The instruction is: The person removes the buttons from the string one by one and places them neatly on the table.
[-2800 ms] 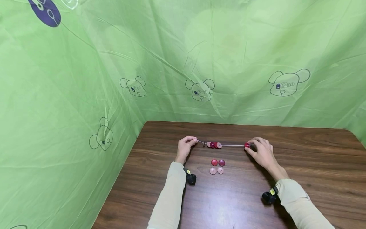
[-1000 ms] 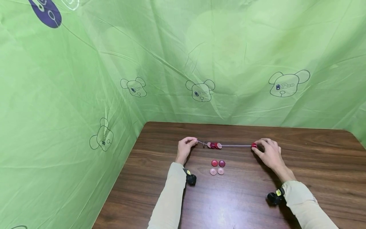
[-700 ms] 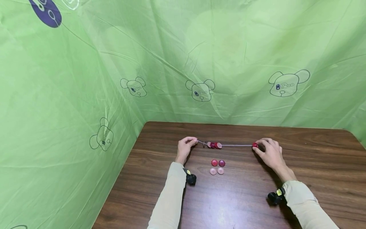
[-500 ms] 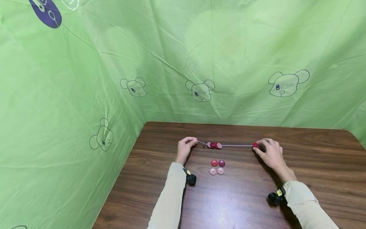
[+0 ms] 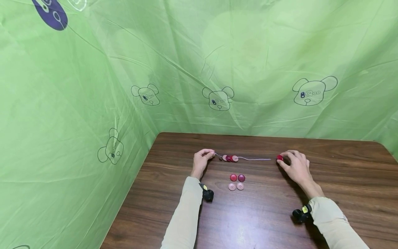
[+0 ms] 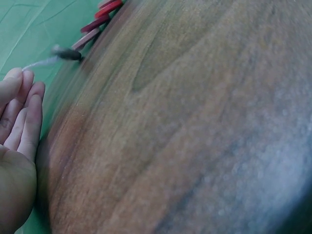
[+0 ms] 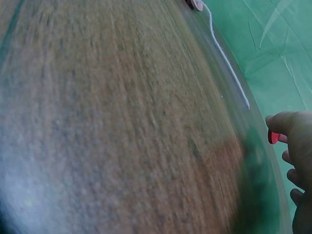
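My left hand (image 5: 201, 162) pinches one end of a thin white string (image 5: 254, 159) between thumb and fingertip. Threaded along that string near the left hand are several buttons (image 5: 229, 158), pink, dark red and red, with a dark one (image 6: 67, 53) closest to the fingers. The string's other end lies loose on the table. A short way right of that end, my right hand (image 5: 295, 166) pinches a red button (image 5: 280, 157), which stands apart from the string; the right wrist view shows this gap too.
In front of the string, loose buttons lie in two rows on the wooden table (image 5: 261, 200): a red one (image 5: 233, 177), a purple one (image 5: 241, 178) and two pink ones (image 5: 231, 186). A green cloth (image 5: 186, 117) hangs behind and at the left.
My right hand has moved right with the red button, which has come off the string's end. The string, taut before, now lies slack, and the threaded buttons have shifted slightly left.
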The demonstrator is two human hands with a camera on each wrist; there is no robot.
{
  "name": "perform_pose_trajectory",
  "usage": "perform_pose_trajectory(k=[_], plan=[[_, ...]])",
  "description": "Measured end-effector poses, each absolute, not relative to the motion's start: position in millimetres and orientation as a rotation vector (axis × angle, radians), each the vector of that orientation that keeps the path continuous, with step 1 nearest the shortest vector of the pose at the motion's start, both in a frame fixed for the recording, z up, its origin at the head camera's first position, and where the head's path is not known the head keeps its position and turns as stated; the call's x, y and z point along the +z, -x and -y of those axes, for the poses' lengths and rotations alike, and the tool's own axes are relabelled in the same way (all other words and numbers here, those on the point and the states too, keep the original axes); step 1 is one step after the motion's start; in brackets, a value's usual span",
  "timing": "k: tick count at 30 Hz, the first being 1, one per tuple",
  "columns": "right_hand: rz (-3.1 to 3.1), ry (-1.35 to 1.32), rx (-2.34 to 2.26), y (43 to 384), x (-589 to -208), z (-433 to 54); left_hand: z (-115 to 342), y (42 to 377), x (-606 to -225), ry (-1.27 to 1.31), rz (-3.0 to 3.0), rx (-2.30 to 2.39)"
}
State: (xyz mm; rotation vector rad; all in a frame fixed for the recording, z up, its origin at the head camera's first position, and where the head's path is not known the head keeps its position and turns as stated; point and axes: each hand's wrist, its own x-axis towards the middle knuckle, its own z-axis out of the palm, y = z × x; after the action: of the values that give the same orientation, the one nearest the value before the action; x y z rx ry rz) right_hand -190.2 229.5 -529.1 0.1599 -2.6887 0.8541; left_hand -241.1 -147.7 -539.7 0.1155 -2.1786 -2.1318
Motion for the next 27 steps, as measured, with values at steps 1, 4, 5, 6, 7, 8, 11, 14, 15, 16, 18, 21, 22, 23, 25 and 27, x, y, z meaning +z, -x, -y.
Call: perform_pose_trajectory(k=[1,4,5,6,7,8,11,14,15,16,18,21,22,23,25,27], plan=[[2.689,-0.16,0.855,190,-529,-230,148,241,-540,-0.116,2.182,-2.127],[2.689,-0.159,0.853,190,-529,-230,148,241,-540,-0.123,2.187,-2.122],[2.688,-0.158,0.853,190,-529,-230,148,240,-539,-0.124,2.187,-2.123],[2.688,-0.158,0.854,189,-529,-230,147,240,-539,-0.126,2.186,-2.126],[2.688,-0.157,0.854,189,-529,-230,147,240,-538,-0.129,2.186,-2.13],[2.688,-0.156,0.854,189,-529,-230,147,240,-538,-0.13,2.187,-2.133],[2.688,-0.157,0.857,189,-528,-230,147,240,-537,-0.126,2.193,-2.139],[2.689,-0.16,0.86,188,-527,-229,149,240,-536,-0.105,2.193,-2.164],[2.691,-0.161,0.861,188,-527,-229,149,241,-536,-0.101,2.198,-2.172],[2.692,-0.162,0.863,188,-527,-229,149,239,-533,-0.092,2.2,-2.179],[2.689,-0.166,0.866,187,-527,-228,149,237,-529,-0.086,2.201,-2.182],[2.674,-0.178,0.87,187,-528,-226,148,237,-529,-0.106,2.202,-2.161],[2.667,-0.184,0.871,187,-528,-225,147,237,-530,-0.111,2.196,-2.153],[2.659,-0.189,0.873,187,-528,-224,147,239,-534,-0.12,2.192,-2.147],[2.65,-0.199,0.876,187,-527,-222,148,241,-538,-0.134,2.192,-2.137],[2.648,-0.208,0.879,187,-526,-219,148,241,-538,-0.135,2.193,-2.132]])
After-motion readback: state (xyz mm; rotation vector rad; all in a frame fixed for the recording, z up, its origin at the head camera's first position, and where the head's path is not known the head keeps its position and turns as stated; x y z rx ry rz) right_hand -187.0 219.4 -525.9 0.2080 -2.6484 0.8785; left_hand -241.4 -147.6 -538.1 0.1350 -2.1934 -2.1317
